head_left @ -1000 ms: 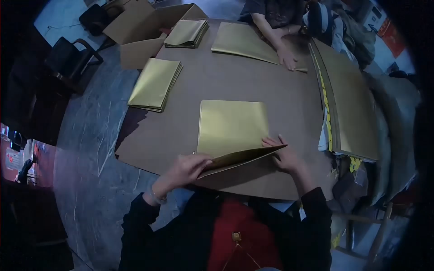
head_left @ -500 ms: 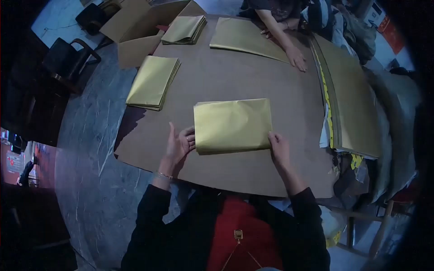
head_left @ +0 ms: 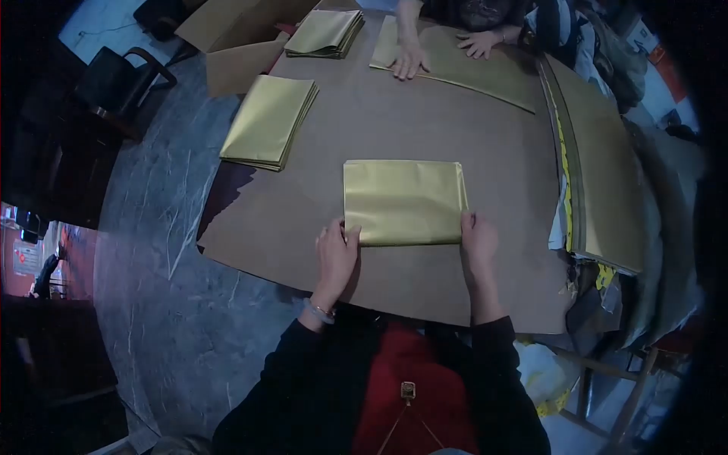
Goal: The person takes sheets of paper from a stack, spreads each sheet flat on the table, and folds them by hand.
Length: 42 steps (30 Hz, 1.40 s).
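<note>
A folded gold sheet [head_left: 404, 202] lies on the brown tabletop [head_left: 394, 284] in front of me. My left hand [head_left: 337, 252] grips its lower left corner, thumb on top. At the lower right corner, my right hand [head_left: 478, 239] pinches the edge. Further left is a stack of folded gold sheets [head_left: 269, 121], with a second stack [head_left: 324, 33] behind it. Across the table, another person's two hands [head_left: 410, 61] rest on a larger gold sheet [head_left: 470, 64].
An open cardboard box [head_left: 246, 64] stands at the back left, near a black chair [head_left: 117, 83]. Large gold sheets [head_left: 595, 167] are piled along the right edge, with torn yellow-marked wrapping [head_left: 563, 171]. A wooden stool [head_left: 641, 387] stands at the lower right.
The folded gold sheet has gone from half-lifted to flat on the table. My left hand has closed on its corner. The other person's hands have moved apart along their sheet.
</note>
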### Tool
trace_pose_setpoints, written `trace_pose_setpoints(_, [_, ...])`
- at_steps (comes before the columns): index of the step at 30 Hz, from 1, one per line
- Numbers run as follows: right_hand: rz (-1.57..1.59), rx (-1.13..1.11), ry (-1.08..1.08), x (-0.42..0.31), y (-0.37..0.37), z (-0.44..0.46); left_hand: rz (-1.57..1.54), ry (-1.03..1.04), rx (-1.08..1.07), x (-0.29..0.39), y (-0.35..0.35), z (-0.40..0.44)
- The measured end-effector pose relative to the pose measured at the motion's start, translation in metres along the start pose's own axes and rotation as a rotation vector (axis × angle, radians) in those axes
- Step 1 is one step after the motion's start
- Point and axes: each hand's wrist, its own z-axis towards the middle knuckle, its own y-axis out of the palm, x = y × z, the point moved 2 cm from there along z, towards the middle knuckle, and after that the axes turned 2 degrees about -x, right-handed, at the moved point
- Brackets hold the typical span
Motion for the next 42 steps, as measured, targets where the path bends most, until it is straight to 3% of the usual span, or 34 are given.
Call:
trace_pose_setpoints(5, [0.14, 0.042, 0.059, -0.008, -0.002, -0.005, 0.111, 0.026, 0.125, -0.003, 0.009, 0.002])
trace_pose_setpoints(8, [-0.156, 0.136, 0.039, -0.004, 0.007, 0.006, 0.142, 0.003, 0.136, 0.008, 0.006, 0.0])
trace_pose_setpoints(14, [-0.12, 0.2, -0.032, -0.001, 0.012, 0.006, 0.13, 0.114, 0.214, 0.0, 0.01, 0.004])
trace_pose_setpoints(18, [-0.012, 0.158, -0.002, -0.005, 0.004, 0.004, 0.205, 0.116, 0.171, 0.005, 0.008, 0.002])
trace_pose_setpoints(19, [0.04, -0.033, 0.109, -0.013, -0.009, 0.004, 0.214, 0.154, 0.221, 0.005, 0.008, 0.002])
trace_pose_setpoints(20, [0.054, -0.022, 0.132, -0.011, -0.008, 0.004, 0.221, 0.179, 0.208, 0.009, 0.007, 0.001])
trace_pose_setpoints(22, [0.042, 0.114, -0.158, -0.013, -0.006, 0.005, 0.216, 0.097, 0.139, 0.013, 0.003, 0.002])
trace_pose_setpoints(24, [-0.032, 0.165, -0.219, -0.008, 0.005, 0.015, 0.196, 0.151, 0.142, 0.005, 0.008, 0.004])
trace_pose_setpoints(26, [-0.102, 0.131, -0.478, -0.011, 0.006, 0.017, 0.232, 0.196, 0.229, 0.004, 0.01, 0.004])
trace_pose_setpoints(27, [-0.097, 0.139, -0.468, -0.009, 0.007, 0.02, 0.235, 0.209, 0.226, 0.004, 0.01, 0.005])
trace_pose_setpoints(29, [-0.247, 0.175, -0.647, -0.011, 0.011, 0.022, 0.244, 0.237, 0.238, 0.006, 0.009, 0.004])
trace_pose_setpoints(30, [-0.167, 0.088, -0.626, -0.009, 0.014, 0.024, 0.248, 0.24, 0.236, 0.004, 0.009, 0.004])
trace_pose_setpoints(33, [-0.164, 0.103, -0.588, -0.014, 0.011, 0.021, 0.241, 0.19, 0.18, 0.0, 0.01, 0.006])
trace_pose_setpoints(35, [-0.211, 0.104, -0.602, -0.013, 0.014, 0.022, 0.45, 0.181, 0.101, 0.01, 0.006, 0.008])
trace_pose_setpoints(37, [-0.189, 0.118, -0.611, -0.013, 0.013, 0.02, 0.429, 0.387, 0.09, 0.022, 0.005, 0.017])
trace_pose_setpoints(42, [-0.163, 0.088, -0.598, -0.014, 0.011, 0.022, 0.368, 0.526, -0.091, 0.058, 0.047, 0.047])
